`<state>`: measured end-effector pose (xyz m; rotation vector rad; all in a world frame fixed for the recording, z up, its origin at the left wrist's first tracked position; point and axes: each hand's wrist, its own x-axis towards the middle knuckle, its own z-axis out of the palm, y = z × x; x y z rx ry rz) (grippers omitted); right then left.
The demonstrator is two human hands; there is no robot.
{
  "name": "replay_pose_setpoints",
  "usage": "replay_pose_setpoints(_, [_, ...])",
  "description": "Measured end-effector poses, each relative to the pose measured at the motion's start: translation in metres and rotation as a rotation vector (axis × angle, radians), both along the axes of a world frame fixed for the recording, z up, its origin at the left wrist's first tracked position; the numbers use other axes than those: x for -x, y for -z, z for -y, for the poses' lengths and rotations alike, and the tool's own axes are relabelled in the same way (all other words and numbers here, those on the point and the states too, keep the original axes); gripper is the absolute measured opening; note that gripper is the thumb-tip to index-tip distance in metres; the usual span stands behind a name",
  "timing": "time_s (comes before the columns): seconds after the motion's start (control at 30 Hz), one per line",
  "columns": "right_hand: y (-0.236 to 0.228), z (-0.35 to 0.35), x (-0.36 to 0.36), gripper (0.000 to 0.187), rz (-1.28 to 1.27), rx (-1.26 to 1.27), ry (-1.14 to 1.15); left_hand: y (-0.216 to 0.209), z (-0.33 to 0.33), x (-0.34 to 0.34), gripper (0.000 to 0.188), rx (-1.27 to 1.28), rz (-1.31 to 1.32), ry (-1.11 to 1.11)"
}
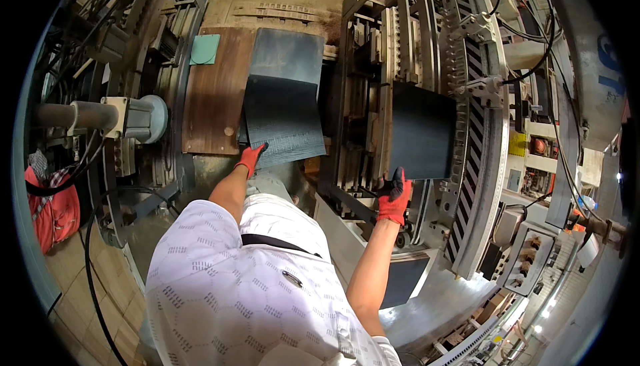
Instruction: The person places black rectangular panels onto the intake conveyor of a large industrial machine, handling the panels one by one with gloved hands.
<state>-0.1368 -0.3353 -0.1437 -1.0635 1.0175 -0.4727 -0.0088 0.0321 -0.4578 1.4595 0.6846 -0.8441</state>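
My left hand [250,158], in a red glove with dark fingertips, pinches the near left corner of a dark, wood-grained sheet [283,113]. That sheet lies askew, its near edge hanging toward me, over a smoother dark panel [287,53]. My right hand [394,197], gloved the same way, is at the near left corner of another dark panel [423,133], which rests in the machine on the right. Its fingers point forward against that panel's edge, with the thumb apart. Whatever lies under the right fingertips is hidden.
Left of the sheets lies a brown wood-grain board [217,93] with a small green square [205,49] on it. A striped machine beam [475,99] runs along the right. A round-ended cylinder [155,118] juts in from the left. A black cable [90,286] hangs at lower left.
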Motion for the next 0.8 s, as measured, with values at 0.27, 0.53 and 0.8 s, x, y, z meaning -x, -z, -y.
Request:
replay_pose_setpoints(0.27, [-0.022,-0.023,0.005,0.036,0.074,-0.077,0.144,-0.042,-0.014,-0.007,0.049,0.372,0.027,0.021])
replay_pose_setpoints(0.53, [-0.031,-0.071,0.085,0.021,0.405,-0.282,0.190,-0.103,-0.008,-0.021,0.069,-0.278,1.017,0.783])
replay_pose_setpoints(0.8, [0.004,-0.131,0.231,0.035,0.451,-0.210,0.322,-0.208,0.018,-0.054,0.070,0.047,1.199,0.871])
